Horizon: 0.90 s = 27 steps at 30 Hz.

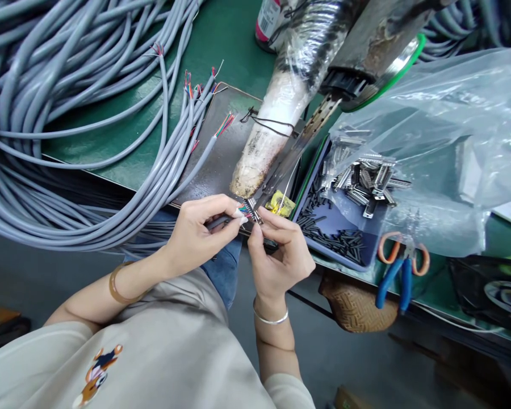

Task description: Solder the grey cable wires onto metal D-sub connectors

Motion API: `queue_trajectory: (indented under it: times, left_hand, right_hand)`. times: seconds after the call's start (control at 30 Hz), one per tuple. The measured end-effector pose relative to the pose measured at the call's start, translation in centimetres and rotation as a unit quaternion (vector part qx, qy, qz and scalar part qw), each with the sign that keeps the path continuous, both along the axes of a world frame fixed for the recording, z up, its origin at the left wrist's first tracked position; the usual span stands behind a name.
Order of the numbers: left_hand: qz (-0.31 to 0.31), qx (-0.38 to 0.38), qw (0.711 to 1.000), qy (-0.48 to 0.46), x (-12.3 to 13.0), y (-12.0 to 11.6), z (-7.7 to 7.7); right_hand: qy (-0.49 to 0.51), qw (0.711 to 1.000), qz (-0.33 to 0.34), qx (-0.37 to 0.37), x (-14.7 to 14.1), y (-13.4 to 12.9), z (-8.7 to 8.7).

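My left hand point(204, 230) is closed in a pinch on a grey cable, and its thin coloured wires point(243, 211) fan out past my fingertips. My right hand point(281, 250) grips a small metal multi-pin connector point(252, 212) between thumb and fingers. The wire ends meet the connector's pins; whether they are joined I cannot tell. Just above stands a soldering iron point(296, 145), its tip pointing down close to the connector. Beside it hangs a plastic-wrapped tube point(266, 133) with a browned open end. A crumpled yellow piece point(280, 203) lies right of the iron tip.
Looped grey cables point(89, 102) cover the left of the green bench point(234, 34). A blue tray point(368, 258) holds black sleeves and metal connectors point(372, 179), partly under a clear plastic bag point(443, 142). Blue-handled pliers point(394, 281) and orange-handled scissors point(421, 261) lie near the front edge.
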<state>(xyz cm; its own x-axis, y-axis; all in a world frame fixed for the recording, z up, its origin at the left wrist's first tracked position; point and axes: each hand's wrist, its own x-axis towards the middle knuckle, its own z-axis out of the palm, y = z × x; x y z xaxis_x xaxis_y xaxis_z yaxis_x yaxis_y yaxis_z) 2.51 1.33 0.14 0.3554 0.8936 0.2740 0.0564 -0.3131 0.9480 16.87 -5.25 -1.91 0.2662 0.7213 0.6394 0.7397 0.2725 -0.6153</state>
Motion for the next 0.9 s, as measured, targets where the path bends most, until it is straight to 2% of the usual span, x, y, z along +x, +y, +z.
queue_trajectory:
  times: [0.13, 0.37, 0.63, 0.9]
  left_hand:
    - [-0.025, 0.094, 0.995, 0.037, -0.4, 0.3, 0.1]
    - [-0.019, 0.128, 0.99, 0.054, -0.3, 0.7, 0.5]
    - [-0.019, 0.134, 0.989, 0.053, -0.3, 1.0, 1.1]
    - [-0.041, 0.088, 0.992, 0.086, -0.7, 0.7, 0.6]
  right_hand:
    - [0.016, 1.0, 0.007, -0.008, 0.1, 0.0, 0.2]
    - [0.016, 1.0, 0.003, -0.002, 0.0, 0.6, 0.4]
    - [0.001, 1.0, -0.006, 0.01, -0.1, 1.0, 1.1]
    - [-0.064, 0.998, -0.002, 0.02, 0.3, 0.2, -0.1]
